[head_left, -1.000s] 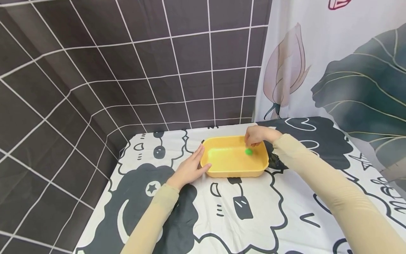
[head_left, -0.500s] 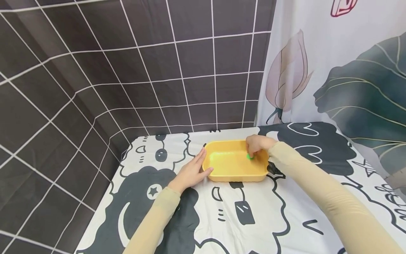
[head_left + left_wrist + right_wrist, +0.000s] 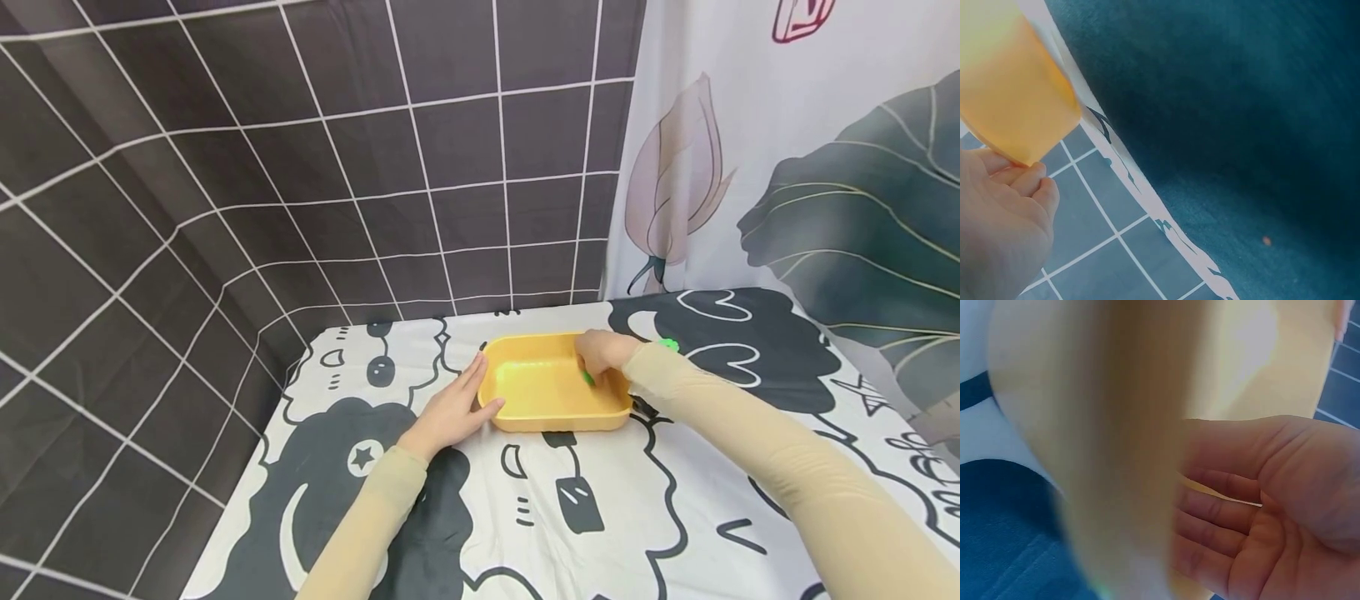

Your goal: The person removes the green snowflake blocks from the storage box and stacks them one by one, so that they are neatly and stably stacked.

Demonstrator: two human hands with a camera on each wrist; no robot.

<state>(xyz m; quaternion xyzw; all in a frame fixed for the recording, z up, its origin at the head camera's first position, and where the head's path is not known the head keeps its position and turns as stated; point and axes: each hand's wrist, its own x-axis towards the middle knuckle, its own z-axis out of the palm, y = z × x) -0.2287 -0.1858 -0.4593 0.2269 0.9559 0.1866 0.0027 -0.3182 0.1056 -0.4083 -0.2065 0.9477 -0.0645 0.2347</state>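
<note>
A yellow rectangular tray (image 3: pixel 525 421) sits on the patterned cloth. At its left end my left hand (image 3: pixel 446 412) rests, with straight fingers along the outer side and the thumb at the front corner. The left wrist view has fingertips right at the rim of the tray (image 3: pixel 1022 100). My right hand (image 3: pixel 600 354) reaches down inside the right end. Its fingers pinch a small bright green piece (image 3: pixel 587 377), mostly covered by the hand. In the right wrist view, a blurred tray wall (image 3: pixel 1141 425) hides the fingertips of my right hand (image 3: pixel 1272 494).
A second green piece (image 3: pixel 670 343) with a bumpy edge shows behind the right sleeve, outside the tray. Something dark (image 3: pixel 645 407) lies against the tray's right end. A dark gridded curtain (image 3: pixel 420 167) and a white floral curtain (image 3: pixel 675 183) hang behind.
My right hand has come down deeper into the tray onto the green piece, which now looks narrower. The second green piece has come into view past the sleeve. My left hand stays put.
</note>
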